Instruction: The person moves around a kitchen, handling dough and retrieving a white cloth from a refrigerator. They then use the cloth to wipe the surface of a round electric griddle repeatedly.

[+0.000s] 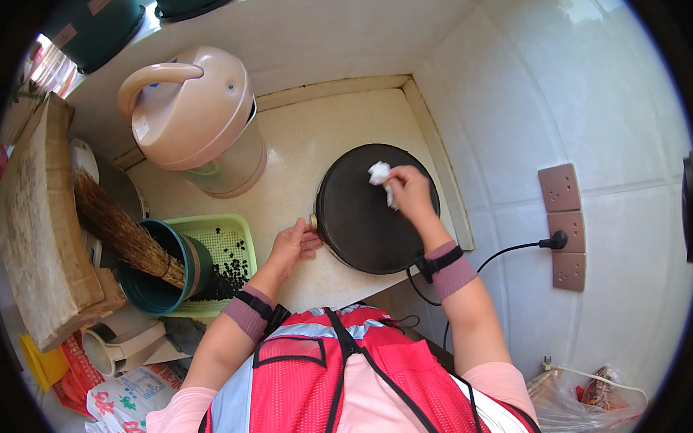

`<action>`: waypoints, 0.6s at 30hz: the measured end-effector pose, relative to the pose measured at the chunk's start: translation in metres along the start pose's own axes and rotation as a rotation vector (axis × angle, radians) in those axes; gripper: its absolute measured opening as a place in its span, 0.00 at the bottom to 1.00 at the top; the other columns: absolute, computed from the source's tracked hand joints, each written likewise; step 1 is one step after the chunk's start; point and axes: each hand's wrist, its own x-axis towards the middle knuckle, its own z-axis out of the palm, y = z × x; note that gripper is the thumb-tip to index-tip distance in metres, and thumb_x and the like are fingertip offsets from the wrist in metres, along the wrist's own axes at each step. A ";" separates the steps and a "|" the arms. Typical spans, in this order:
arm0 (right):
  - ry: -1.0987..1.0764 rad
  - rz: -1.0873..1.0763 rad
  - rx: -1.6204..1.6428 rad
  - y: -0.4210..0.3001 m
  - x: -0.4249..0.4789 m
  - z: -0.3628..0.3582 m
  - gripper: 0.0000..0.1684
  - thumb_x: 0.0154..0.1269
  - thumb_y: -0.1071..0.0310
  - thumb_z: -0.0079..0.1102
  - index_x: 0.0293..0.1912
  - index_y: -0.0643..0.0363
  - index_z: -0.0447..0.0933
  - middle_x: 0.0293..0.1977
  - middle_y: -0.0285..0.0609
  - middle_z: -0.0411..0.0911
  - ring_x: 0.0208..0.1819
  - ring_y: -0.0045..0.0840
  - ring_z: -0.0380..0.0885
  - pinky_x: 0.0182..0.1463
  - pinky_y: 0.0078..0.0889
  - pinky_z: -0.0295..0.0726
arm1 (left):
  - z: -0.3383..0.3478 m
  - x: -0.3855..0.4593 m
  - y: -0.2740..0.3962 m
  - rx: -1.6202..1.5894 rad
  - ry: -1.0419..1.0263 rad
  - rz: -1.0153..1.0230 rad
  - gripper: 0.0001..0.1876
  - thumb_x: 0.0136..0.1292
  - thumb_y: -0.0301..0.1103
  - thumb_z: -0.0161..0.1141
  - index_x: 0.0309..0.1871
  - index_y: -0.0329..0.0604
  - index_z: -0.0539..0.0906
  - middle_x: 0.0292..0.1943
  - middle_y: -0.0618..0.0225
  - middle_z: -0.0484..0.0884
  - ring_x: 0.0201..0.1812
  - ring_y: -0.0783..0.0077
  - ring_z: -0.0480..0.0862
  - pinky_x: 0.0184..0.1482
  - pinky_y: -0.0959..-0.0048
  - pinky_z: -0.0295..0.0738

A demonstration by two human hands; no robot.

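A round black electric griddle or pan (pixel 358 216) lies on a pale countertop (pixel 290 161). My right hand (pixel 411 191) is over its dark surface, pinching a crumpled white tissue (pixel 379 172). Part of the tissue hangs below my fingers, close to the surface. At the left rim sits a small brass-coloured knob or handle (pixel 313 221). My left hand (pixel 293 244) is against it, thumb at the knob and the other fingers by the rim. Whether those fingers grip or only rest there is unclear.
A pink lidded watering-can-like container (pixel 194 119) stands behind left. Left are a green basket (pixel 241 223) with black seed-like bits, a green bucket (pixel 199 262), a straw brush (pixel 123 224) and a cardboard box (pixel 49 238). A black plug (pixel 553 241) sits in the right wall's sockets.
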 end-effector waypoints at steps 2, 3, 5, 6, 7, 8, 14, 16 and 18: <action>0.083 0.140 -0.135 0.035 0.019 -0.013 0.06 0.56 0.74 0.60 0.35 0.63 0.80 0.32 0.50 0.80 0.34 0.41 0.80 0.41 0.37 0.79 | 0.002 -0.001 0.003 -0.001 0.002 -0.013 0.34 0.68 0.63 0.47 0.58 0.38 0.75 0.50 0.59 0.82 0.50 0.65 0.83 0.46 0.67 0.78; 0.102 0.164 -0.259 0.044 0.027 -0.016 0.07 0.56 0.72 0.60 0.36 0.62 0.80 0.33 0.51 0.81 0.36 0.44 0.80 0.42 0.39 0.79 | 0.002 -0.002 0.004 -0.006 0.009 -0.018 0.34 0.68 0.63 0.47 0.58 0.38 0.75 0.50 0.58 0.82 0.50 0.64 0.83 0.46 0.67 0.78; 0.093 0.319 -0.326 0.054 0.040 -0.018 0.09 0.55 0.71 0.60 0.37 0.61 0.82 0.35 0.53 0.81 0.39 0.46 0.80 0.44 0.42 0.79 | 0.002 -0.002 0.004 0.027 -0.006 -0.022 0.37 0.69 0.65 0.42 0.62 0.38 0.72 0.53 0.57 0.80 0.54 0.62 0.81 0.50 0.65 0.76; 0.098 0.322 -0.363 0.056 0.044 -0.014 0.09 0.55 0.71 0.60 0.37 0.61 0.82 0.35 0.53 0.81 0.39 0.46 0.80 0.44 0.43 0.79 | 0.001 -0.003 0.005 0.043 -0.012 -0.027 0.38 0.69 0.66 0.39 0.64 0.38 0.71 0.55 0.57 0.80 0.57 0.61 0.79 0.53 0.64 0.75; 0.104 0.324 -0.401 0.058 0.049 -0.009 0.09 0.55 0.70 0.61 0.36 0.60 0.82 0.35 0.53 0.81 0.40 0.46 0.80 0.44 0.44 0.79 | 0.001 -0.004 0.005 0.040 -0.021 -0.029 0.38 0.69 0.66 0.39 0.64 0.38 0.70 0.55 0.56 0.79 0.57 0.61 0.79 0.53 0.64 0.75; 0.109 0.327 -0.439 0.059 0.053 -0.005 0.09 0.54 0.70 0.61 0.36 0.60 0.83 0.35 0.54 0.81 0.40 0.46 0.80 0.45 0.45 0.79 | 0.001 -0.004 0.006 0.038 -0.030 -0.031 0.38 0.69 0.66 0.39 0.64 0.37 0.70 0.55 0.56 0.79 0.57 0.61 0.79 0.53 0.64 0.75; 0.009 0.071 -0.331 0.027 0.073 0.041 0.07 0.54 0.71 0.58 0.31 0.58 0.84 0.35 0.52 0.80 0.40 0.46 0.80 0.46 0.44 0.78 | 0.002 -0.007 0.008 0.027 -0.029 -0.036 0.38 0.70 0.65 0.38 0.65 0.35 0.69 0.56 0.53 0.78 0.56 0.60 0.79 0.53 0.63 0.75; -0.049 -0.046 -0.273 0.008 0.070 0.056 0.07 0.54 0.72 0.57 0.31 0.57 0.84 0.35 0.51 0.79 0.39 0.45 0.79 0.45 0.43 0.79 | 0.001 -0.007 0.006 0.010 -0.023 -0.029 0.38 0.70 0.64 0.40 0.64 0.35 0.70 0.54 0.53 0.79 0.55 0.60 0.80 0.52 0.64 0.76; -0.144 -0.127 -0.225 -0.015 0.061 0.068 0.07 0.54 0.72 0.58 0.30 0.55 0.84 0.34 0.49 0.78 0.38 0.45 0.79 0.44 0.43 0.79 | 0.001 -0.006 0.005 -0.023 -0.016 -0.018 0.37 0.69 0.64 0.44 0.63 0.36 0.72 0.51 0.54 0.80 0.52 0.62 0.82 0.49 0.66 0.77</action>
